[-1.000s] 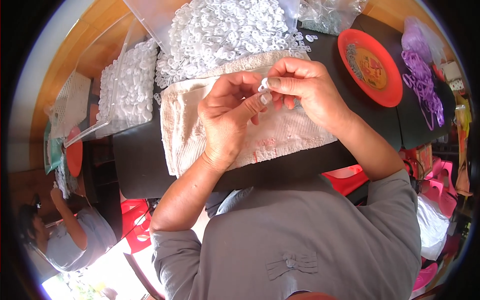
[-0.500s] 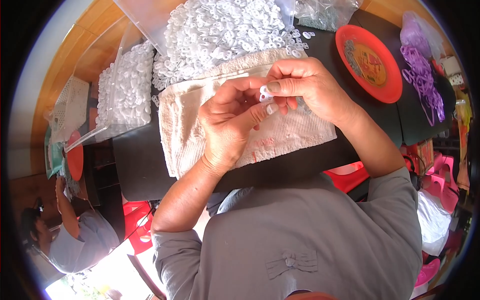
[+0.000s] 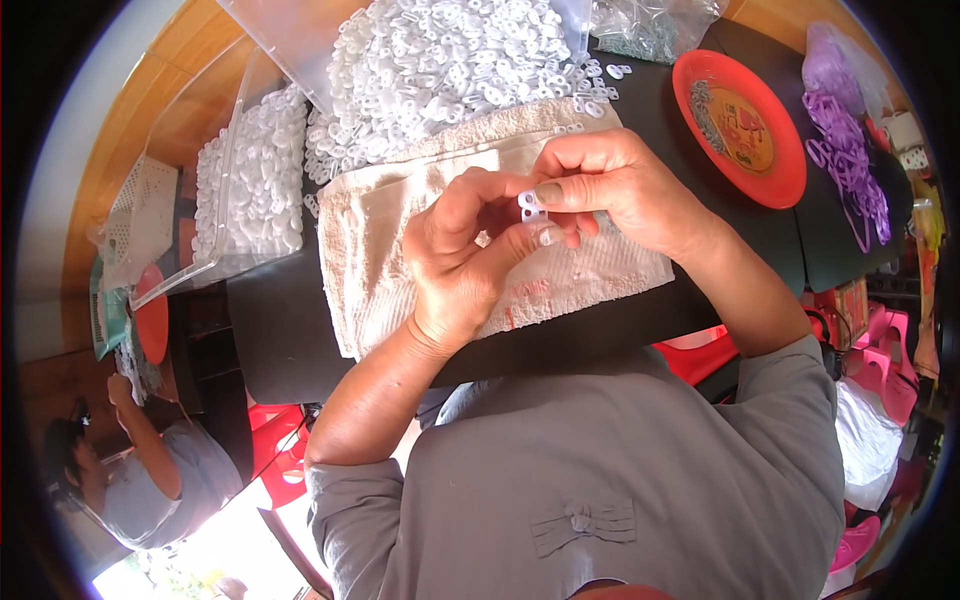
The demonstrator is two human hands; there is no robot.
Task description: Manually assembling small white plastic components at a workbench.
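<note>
My left hand [image 3: 470, 255] and my right hand [image 3: 615, 185] meet above a beige towel [image 3: 380, 250] spread on a black table [image 3: 290, 330]. Both pinch one small white plastic piece [image 3: 530, 205] between thumbs and fingertips. A large heap of the same white plastic pieces [image 3: 450, 50] lies just beyond the towel, some spilling onto its far edge.
A clear plastic bin of white pieces [image 3: 250, 180] stands at the left. A red plate [image 3: 740, 130] lies at the right, with purple plastic pieces [image 3: 850, 150] beyond it. Another person [image 3: 140, 470] sits at the lower left. Red stools [image 3: 700, 355] show under the table.
Both hands stay together on the small white piece; the fingers have shifted slightly around it. The person at the lower left has moved an arm.
</note>
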